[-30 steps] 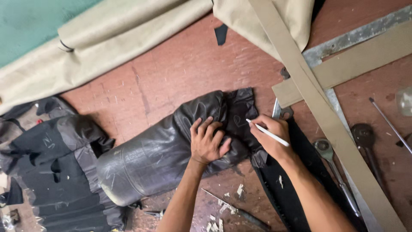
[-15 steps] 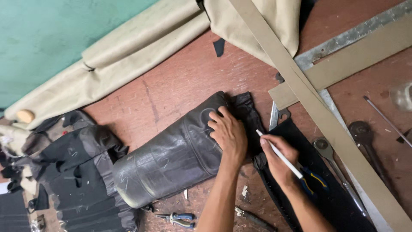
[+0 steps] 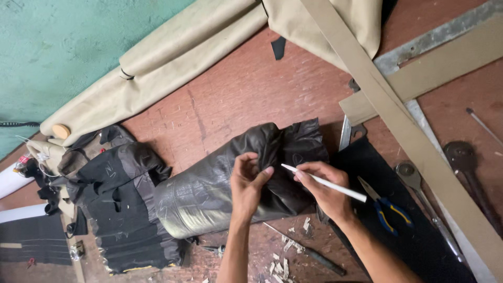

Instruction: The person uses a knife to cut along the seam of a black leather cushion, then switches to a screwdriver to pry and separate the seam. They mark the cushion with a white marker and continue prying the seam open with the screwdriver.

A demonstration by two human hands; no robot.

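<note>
A roll of shiny black leather-like material (image 3: 209,188) lies on the reddish-brown worktable (image 3: 236,94). My left hand (image 3: 247,183) pinches a fold of this black material near the roll's right end. My right hand (image 3: 325,189) holds a thin white marking pencil (image 3: 324,182), its tip pointing left close to the black material beside my left fingers. Both forearms come in from the bottom edge.
Beige fabric rolls (image 3: 157,63) lie at the back. Long beige strips (image 3: 398,120) cross at the right over a metal ruler. Blue-and-yellow scissors (image 3: 385,208) rest on a black sheet (image 3: 398,230). Black cut pieces (image 3: 115,209) pile at left. Wrenches (image 3: 466,167) lie far right.
My left hand has gone from pressing flat on the roll to pinching a fold. My right hand moved left, bringing the pencil tip nearer the left fingers. The view shifted.
</note>
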